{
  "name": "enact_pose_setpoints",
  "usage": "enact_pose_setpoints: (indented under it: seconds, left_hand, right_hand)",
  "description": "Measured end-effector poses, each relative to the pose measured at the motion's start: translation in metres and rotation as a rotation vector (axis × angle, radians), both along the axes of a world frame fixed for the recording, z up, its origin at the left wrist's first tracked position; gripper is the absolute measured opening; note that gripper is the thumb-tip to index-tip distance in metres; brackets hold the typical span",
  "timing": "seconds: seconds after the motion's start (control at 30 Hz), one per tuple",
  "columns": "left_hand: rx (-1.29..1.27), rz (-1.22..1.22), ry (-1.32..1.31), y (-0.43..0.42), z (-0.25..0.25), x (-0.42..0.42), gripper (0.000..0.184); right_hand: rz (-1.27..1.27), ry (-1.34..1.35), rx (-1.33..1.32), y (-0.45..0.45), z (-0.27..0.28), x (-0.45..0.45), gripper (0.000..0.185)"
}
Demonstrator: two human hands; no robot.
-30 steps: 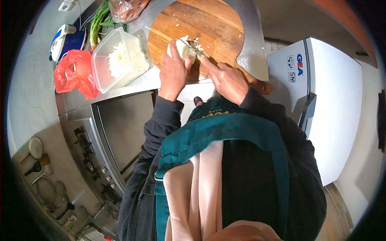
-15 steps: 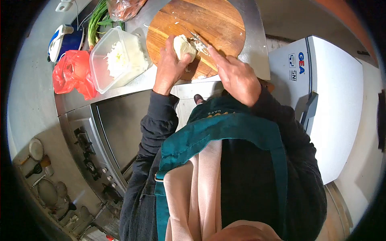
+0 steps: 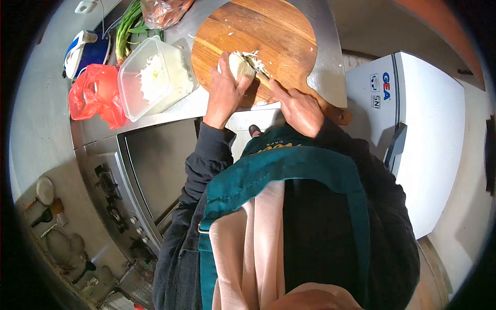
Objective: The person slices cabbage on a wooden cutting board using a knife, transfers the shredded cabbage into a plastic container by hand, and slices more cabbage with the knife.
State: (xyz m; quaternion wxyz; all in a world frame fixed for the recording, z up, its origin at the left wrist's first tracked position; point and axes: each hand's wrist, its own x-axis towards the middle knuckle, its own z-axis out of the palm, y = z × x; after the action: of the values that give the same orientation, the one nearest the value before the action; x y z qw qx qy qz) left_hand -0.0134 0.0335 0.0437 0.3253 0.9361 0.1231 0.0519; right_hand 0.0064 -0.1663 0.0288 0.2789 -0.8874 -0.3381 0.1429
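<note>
My left hand (image 3: 225,93) is wrapped round a pale piece of cabbage (image 3: 240,66), holding it on the round wooden cutting board (image 3: 279,31). In my right hand (image 3: 302,109) is a knife (image 3: 262,74), gripped by its handle, its blade against the right side of the cabbage. Fine white shreds (image 3: 257,62) lie beside the blade, and a few bits are scattered over the board. To the left of the board stands a clear plastic container (image 3: 135,106) with shredded cabbage (image 3: 152,77) in it.
A red plastic bag (image 3: 95,98) sits left of the container. Behind are green onions (image 3: 125,36) and a clear bag of orange-brown items (image 3: 164,11). A white fridge (image 3: 431,139) stands at right, a stove (image 3: 116,191) at lower left. The board's handle (image 3: 336,113) overhangs the counter's front edge.
My right hand and the knife have shifted slightly left and down, and the blade now rests against the cabbage. My left hand still holds the cabbage, a little further right.
</note>
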Motion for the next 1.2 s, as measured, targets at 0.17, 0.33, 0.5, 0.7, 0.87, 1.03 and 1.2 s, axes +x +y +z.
enact_pose_setpoints:
  seconds: [0.17, 0.33, 0.5, 0.7, 0.87, 1.03, 1.2]
  left_hand:
    - [0.019, -0.017, 0.01, 0.0, 0.001, 0.0, 0.063]
    - [-0.003, -0.006, 0.042, 0.0, 0.003, 0.0, 0.064]
    - [0.0, 0.01, 0.043, -0.003, 0.004, 0.0, 0.066]
    - [0.011, -0.021, 0.004, 0.0, 0.0, 0.0, 0.066]
    - [0.017, -0.01, 0.002, 0.0, 0.0, -0.003, 0.067]
    - [0.068, -0.047, -0.065, -0.001, -0.004, -0.003, 0.067]
    - [0.056, -0.046, -0.059, -0.003, -0.001, -0.002, 0.062]
  right_hand:
    - [-0.009, 0.004, 0.269, -0.003, 0.028, 0.011, 0.05]
    - [0.036, -0.069, 0.096, 0.008, 0.028, 0.011, 0.047]
    - [0.015, 0.029, 0.129, 0.033, -0.002, 0.022, 0.047]
    - [0.031, -0.016, 0.129, -0.004, -0.008, 0.002, 0.044]
    - [0.022, 0.119, 0.251, -0.001, 0.028, 0.016, 0.046]
    - [0.005, 0.139, 0.202, 0.015, 0.018, 0.014, 0.043]
    - [0.017, 0.053, 0.168, 0.019, -0.002, 0.015, 0.043]
